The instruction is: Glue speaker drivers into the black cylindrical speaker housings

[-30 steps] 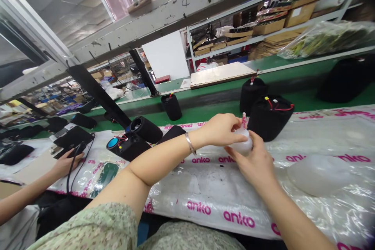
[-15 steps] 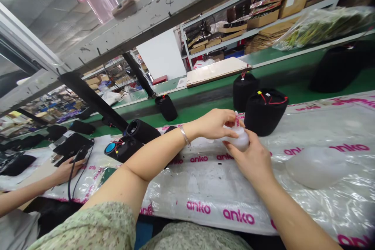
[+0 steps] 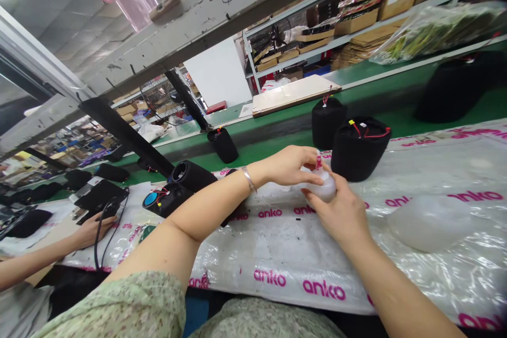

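Observation:
A small, rounded, translucent white bottle (image 3: 325, 190) with a narrow top is held over the plastic-covered bench. My left hand (image 3: 299, 165) reaches over it from the left, fingers curled around its neck and thumb against its upper side. My right hand (image 3: 344, 211) wraps its lower right side with thumb and fingers. Pink colour shows at the narrow top; whether it is a tip or print behind, I cannot tell. Just behind my right hand stands a black fabric-covered cylinder (image 3: 356, 153) with red wires and a yellow connector on top.
A larger translucent white rounded piece (image 3: 430, 224) lies at the right. Several black cylinders, including one (image 3: 224, 145), stand along the green conveyor (image 3: 273, 134). Another person's hand (image 3: 93, 229) works at the left by black cables. A shelf beam (image 3: 190, 16) crosses overhead.
Both hands keep their hold on the bottle with barely any movement. The view shifts very slightly.

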Demonstrator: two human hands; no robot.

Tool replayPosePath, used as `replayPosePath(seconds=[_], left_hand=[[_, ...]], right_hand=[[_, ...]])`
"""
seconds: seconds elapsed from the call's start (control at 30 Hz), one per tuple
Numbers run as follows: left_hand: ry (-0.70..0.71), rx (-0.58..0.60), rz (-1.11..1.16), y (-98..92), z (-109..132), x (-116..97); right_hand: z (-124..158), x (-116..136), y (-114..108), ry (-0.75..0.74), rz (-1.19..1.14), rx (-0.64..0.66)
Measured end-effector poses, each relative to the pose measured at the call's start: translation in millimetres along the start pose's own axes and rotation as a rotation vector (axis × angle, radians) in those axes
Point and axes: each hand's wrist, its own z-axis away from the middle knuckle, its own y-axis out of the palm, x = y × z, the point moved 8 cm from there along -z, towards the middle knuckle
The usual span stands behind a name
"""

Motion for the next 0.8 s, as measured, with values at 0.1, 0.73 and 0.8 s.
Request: replayPosePath(seconds=[0.1,0.73,0.8], left_hand=[[-0.077,-0.079,0.048,-1.2,2,5],[-0.241,-0.300,-0.051,7.3,7,15],[-0.137,-0.181,0.033,11.9,2,8]], right_hand=[[-1,-5,1,0.037,0.008,-0.012],[-5,-7,-1,0.060,0.004,-0.007],[-5,-5,0,0.040,0.003,0.010]])
